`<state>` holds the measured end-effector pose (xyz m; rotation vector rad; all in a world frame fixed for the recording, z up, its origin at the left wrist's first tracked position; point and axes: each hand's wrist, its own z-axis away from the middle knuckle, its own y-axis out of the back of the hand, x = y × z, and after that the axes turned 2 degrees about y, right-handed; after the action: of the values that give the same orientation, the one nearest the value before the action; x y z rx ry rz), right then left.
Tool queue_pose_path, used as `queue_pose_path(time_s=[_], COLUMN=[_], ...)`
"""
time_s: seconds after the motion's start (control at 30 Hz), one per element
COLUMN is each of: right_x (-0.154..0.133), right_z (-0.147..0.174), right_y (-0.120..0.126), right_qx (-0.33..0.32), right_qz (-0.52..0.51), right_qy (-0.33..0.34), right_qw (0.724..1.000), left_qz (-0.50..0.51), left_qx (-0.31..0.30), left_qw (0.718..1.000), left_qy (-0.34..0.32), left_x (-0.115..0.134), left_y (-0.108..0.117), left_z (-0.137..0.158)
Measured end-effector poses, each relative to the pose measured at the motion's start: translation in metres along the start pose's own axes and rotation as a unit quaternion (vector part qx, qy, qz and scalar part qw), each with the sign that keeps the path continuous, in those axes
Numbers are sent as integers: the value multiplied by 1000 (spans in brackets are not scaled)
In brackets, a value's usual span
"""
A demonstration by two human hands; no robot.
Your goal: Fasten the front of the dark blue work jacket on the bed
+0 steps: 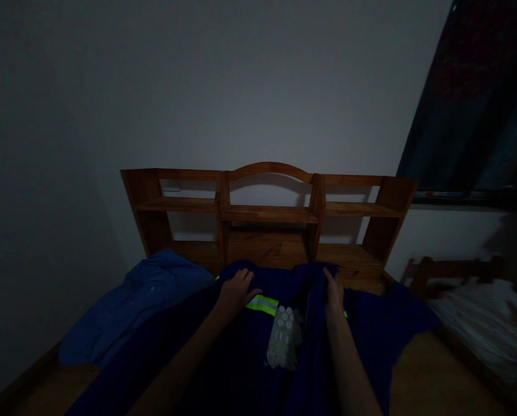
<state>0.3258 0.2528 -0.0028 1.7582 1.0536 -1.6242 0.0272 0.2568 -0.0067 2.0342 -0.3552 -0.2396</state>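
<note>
Dark-blue garment (232, 358) under clear pack (284, 341), shelf (269, 214) behind; right grip (335, 294) clamped on garment (left grip (237, 290): cannot tell).

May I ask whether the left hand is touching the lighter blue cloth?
No, the left hand touches the dark blue reflective-striped garment.

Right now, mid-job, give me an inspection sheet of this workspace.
Surface: wooden surface, partly covered.
Job's things: dark blue garment with a yellow-green and grey strip.
Clutter: pale item on the garment, contents unclear; lighter blue cloth at left.
Hands: left hand and right hand touch the garment; grip unclear.
Cables: thin dark line in the shelf unit's middle, possibly a cable.
Surroundings: pale wall, dim light.
</note>
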Motion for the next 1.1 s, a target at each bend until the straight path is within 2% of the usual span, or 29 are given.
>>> queue_pose_path(time_s=[0.03,0.2,0.3,0.37,0.5,0.57,0.6,0.63,0.7,0.77,0.83,0.9,0.97,1.1], right_x=[-5,-45,-72,-87,-110,-121,-126,-131,-140,-145,-147,-146,-143,-141], right_z=[-1,4,11,12,4,1,1,2,6,14,23,31,37,42], right_y=[2,18,30,39,64,77,82,88,97,104,110,115,120,127], right_qx=[3,-16,-59,-64,-24,-25,-40,-62,-119,-178,-221,-242,-258,-289], right_qz=[-18,-51,-6,50,125,131,130,126,115,101,76,31,-19,-100], right_qy=[-11,-39,-27,-3,20,-3,-16,-24,-33,-42,-59,-75,-91,-97], right_qw=[1000,998,998,997,992,991,991,990,986,978,971,967,962,947], left_qz=[1,0,10,37,141,193,224,255,315,359,378,385,405,479], left_qx=[-8,-35,-48,-41,-9,-21,-42,-76,-172,-261,-337,-398,-419,-371], left_qw=[1000,999,999,997,981,975,972,964,930,890,859,831,812,796], left_qy=[-10,24,24,51,132,105,60,8,-78,-101,-78,-49,-29,5], left_x=[6,23,27,27,9,-11,-22,-34,-57,-76,-89,-96,-96,-84], left_y=[-4,-26,-29,-22,17,47,64,82,116,145,166,179,185,183], left_z=[3,6,0,-6,-19,-28,-33,-37,-41,-41,-35,-27,-20,-14])
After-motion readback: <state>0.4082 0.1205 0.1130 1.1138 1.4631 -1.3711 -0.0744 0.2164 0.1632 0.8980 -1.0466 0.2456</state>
